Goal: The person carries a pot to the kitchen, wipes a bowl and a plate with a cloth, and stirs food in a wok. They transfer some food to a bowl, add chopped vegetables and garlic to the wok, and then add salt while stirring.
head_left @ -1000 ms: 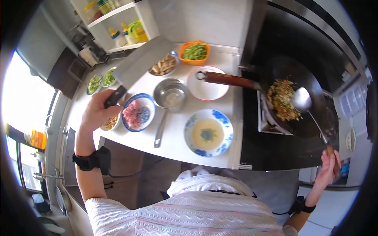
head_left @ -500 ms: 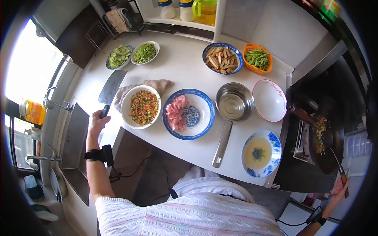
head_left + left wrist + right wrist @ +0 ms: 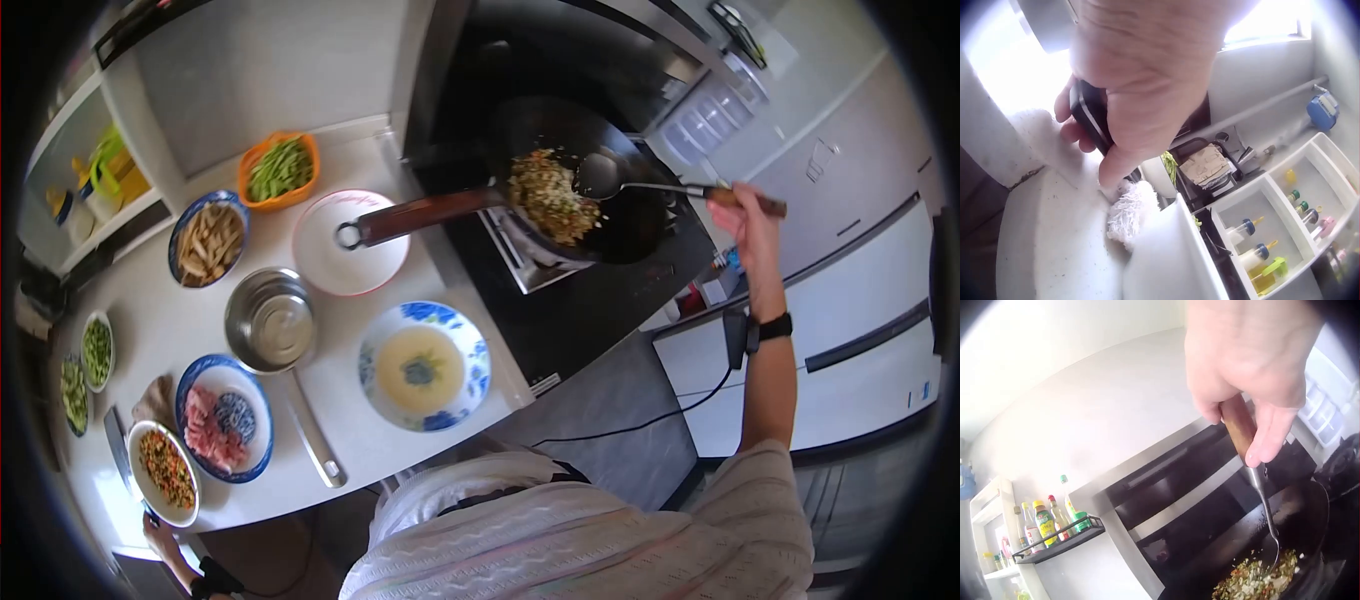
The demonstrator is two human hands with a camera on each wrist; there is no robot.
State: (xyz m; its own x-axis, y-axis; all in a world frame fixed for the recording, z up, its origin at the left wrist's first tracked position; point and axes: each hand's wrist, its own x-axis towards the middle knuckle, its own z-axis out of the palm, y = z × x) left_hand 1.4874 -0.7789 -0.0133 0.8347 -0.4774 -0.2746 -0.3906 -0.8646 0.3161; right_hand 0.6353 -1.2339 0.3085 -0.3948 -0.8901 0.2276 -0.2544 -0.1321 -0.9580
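At the lower left of the head view, my left hand (image 3: 160, 538) holds a cleaver by its black handle (image 3: 1088, 112). The broad blade (image 3: 117, 448) shows beside a white bowl of chopped mixed vegetables (image 3: 167, 470), partly hidden by it. In the left wrist view, thumb and fingers wrap the handle low over the counter, close to a crumpled cloth (image 3: 1132, 212). My right hand (image 3: 748, 225) grips the wooden handle (image 3: 1238, 428) of a metal ladle. The ladle's bowl (image 3: 600, 177) is in the wok (image 3: 640, 225), against chopped, frying food (image 3: 550, 200).
The wok's long wooden handle (image 3: 430, 216) reaches over a white bowl (image 3: 330, 250) on the counter. Nearby stand a steel saucepan (image 3: 270, 320), a flowered bowl of pale liquid (image 3: 475, 370), a plate of pink meat (image 3: 258, 425), sliced strips (image 3: 208, 243) and an orange basket of greens (image 3: 280, 172).
The head view swung left, then back right to the stove. My left hand has lowered the cleaver beside the vegetable bowl. The ladle stays in the wok in my right hand.
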